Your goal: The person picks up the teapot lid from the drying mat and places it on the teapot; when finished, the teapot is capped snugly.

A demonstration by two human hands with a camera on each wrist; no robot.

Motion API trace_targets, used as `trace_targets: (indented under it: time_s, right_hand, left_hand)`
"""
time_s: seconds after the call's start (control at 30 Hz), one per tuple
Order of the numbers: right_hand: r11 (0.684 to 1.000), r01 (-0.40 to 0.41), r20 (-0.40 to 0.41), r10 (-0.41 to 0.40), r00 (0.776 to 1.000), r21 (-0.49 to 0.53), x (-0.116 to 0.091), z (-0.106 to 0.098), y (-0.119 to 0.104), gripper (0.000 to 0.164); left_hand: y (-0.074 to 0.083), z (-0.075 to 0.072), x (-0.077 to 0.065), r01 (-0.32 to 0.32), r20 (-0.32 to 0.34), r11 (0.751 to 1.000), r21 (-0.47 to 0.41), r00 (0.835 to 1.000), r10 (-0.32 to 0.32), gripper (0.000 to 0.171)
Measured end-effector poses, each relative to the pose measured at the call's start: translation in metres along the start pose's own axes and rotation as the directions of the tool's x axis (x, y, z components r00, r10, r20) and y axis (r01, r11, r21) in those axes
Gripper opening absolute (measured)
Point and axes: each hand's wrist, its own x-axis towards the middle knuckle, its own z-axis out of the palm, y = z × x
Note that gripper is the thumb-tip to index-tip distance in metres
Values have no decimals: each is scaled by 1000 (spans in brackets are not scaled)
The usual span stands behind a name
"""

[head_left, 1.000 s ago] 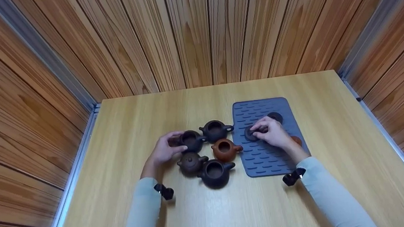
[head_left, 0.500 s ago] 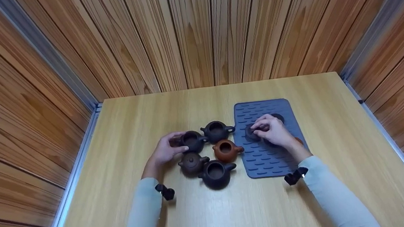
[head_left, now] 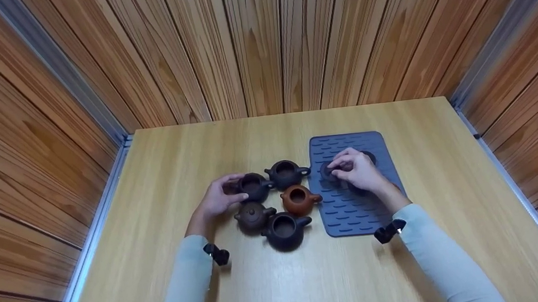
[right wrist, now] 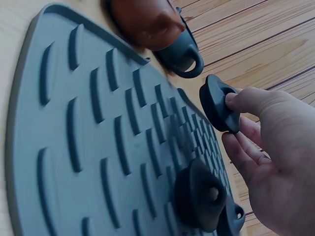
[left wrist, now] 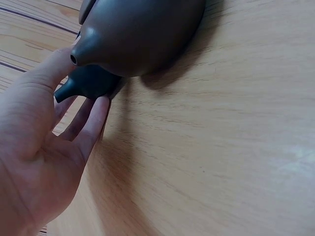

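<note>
Within the pinch of the right hand (head_left: 356, 170): one dark lid (right wrist: 213, 105), tilted, seemingly raised off the grey mat (head_left: 345, 218); two other dark lids (right wrist: 198, 196) rested on the mat, just beside that hand. Within the hold of the left hand (head_left: 218, 197): one open dark teapot (head_left: 253, 189). Step, as judged: lifting a lid; next move seemed to call for a firm pinch and a level lid

No lettering, brand or number can be read, though faint marks might be missed.
</note>
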Motion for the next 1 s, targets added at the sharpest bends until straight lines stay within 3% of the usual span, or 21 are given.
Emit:
trace_targets:
  time_s: [0.13, 0.5, 1.0]
  right_hand:
    - [1000, 15, -1, -15, 1000, -4, 4, 2, -6, 15]
    - [999, 42, 6, -42, 999, -7, 12, 15, -25, 15]
    - [994, 92, 19, -94, 995, 66, 25, 38, -49, 14]
  left_hand:
    - [-3, 1, 1, -13, -3, 1000, 2, 1000, 13, 56]
    - [-3, -2, -3, 41, -15, 999, -17, 999, -41, 56]
    - [0, 1, -1, -20, -23, 1000, -6, 1000, 20, 54]
